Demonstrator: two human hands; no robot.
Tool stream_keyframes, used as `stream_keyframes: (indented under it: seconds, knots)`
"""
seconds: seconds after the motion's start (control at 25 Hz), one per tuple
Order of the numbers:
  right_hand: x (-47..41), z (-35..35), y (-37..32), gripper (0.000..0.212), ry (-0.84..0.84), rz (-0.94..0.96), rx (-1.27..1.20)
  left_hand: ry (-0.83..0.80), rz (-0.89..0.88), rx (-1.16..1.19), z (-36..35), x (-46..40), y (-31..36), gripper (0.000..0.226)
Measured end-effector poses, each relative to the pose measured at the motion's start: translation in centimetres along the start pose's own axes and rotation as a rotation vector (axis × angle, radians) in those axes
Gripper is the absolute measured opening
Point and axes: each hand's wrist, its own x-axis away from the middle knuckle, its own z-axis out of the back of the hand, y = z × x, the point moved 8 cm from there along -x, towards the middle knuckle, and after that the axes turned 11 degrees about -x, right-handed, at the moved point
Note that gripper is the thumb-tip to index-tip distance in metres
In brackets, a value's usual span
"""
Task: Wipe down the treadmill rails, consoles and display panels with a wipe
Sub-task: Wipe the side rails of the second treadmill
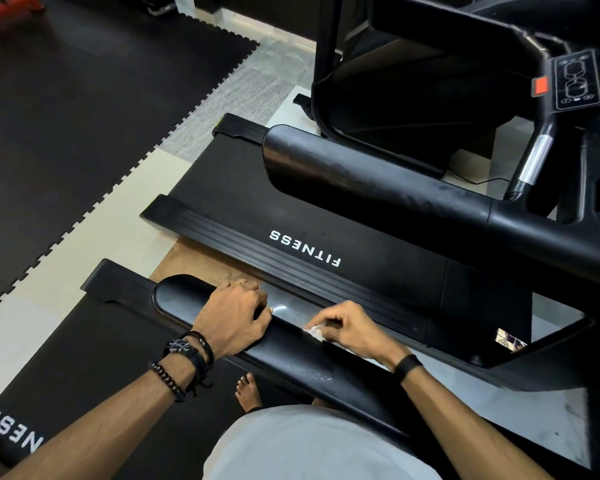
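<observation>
Between the fingertips of the right hand (352,327) sits a small crumpled white wipe (315,332), pinched by thumb and curled fingers and pressed down onto the top of the near handrail (291,344). From where I stand, only a scrap of the wipe shows past the fingers; the rest is hidden under the hand. A little further along the same rail toward its rounded end, the left hand (234,315) lies over the top with fingers curled round the far edge, gripping it as a brace; it wears a ring, and bracelets (184,355) crowd the wrist.

Rail wiping looks like the step in hand, and early in the whole job, I'd say: a patch of the rail between the two hands shines as if damp, while the second treadmill's rail (378,178) beyond looks dull and smeared, and the console panel (576,79) at upper right appears untouched. The next move probably calls for dragging the wipe along the rail with steady downward pressure, and lifting the left hand clear as the wipe nears it.

That near rail is a long padded bar, running from its rounded free end at the left, down and right toward the machine's front, passing close by the person's body. A bare foot (248,393) stands on the belt (84,368) below.
</observation>
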Motion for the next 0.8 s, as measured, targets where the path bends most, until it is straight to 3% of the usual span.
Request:
stream_keyframes:
  seconds: [0.12, 0.2, 0.36, 0.56, 0.68, 0.8]
  knots:
    - [3.7, 2.5, 2.3, 0.026, 0.023, -0.061, -0.07, 0.012, -0.006, -0.001, 0.0, 0.1, 0.2, 0.038]
    - [3.5, 2.8, 3.5, 0.035, 0.035, -0.097, 0.021, 0.013, -0.015, 0.013, 0.1, 0.2, 0.2, 0.039]
    - [1.1, 0.2, 0.1, 0.021, 0.069, 0.024, 0.128, 0.004, -0.058, 0.03, 0.0, 0.0, 0.8, 0.038]
    - [7.0, 2.9, 0.9, 0.019, 0.141, 0.086, 0.054, 0.003, -0.084, 0.021, 0.0, 0.1, 2.4, 0.044]
    - [5.5, 3.3, 1.6, 0.022, 0.171, 0.039, 0.133, -0.022, -0.093, 0.015, 0.1, -0.1, 2.8, 0.04]
    - [3.2, 0.1, -2.0, 0.02, 0.133, 0.153, 0.111, -0.05, -0.099, 0.031, 0.0, -0.2, 3.3, 0.04]
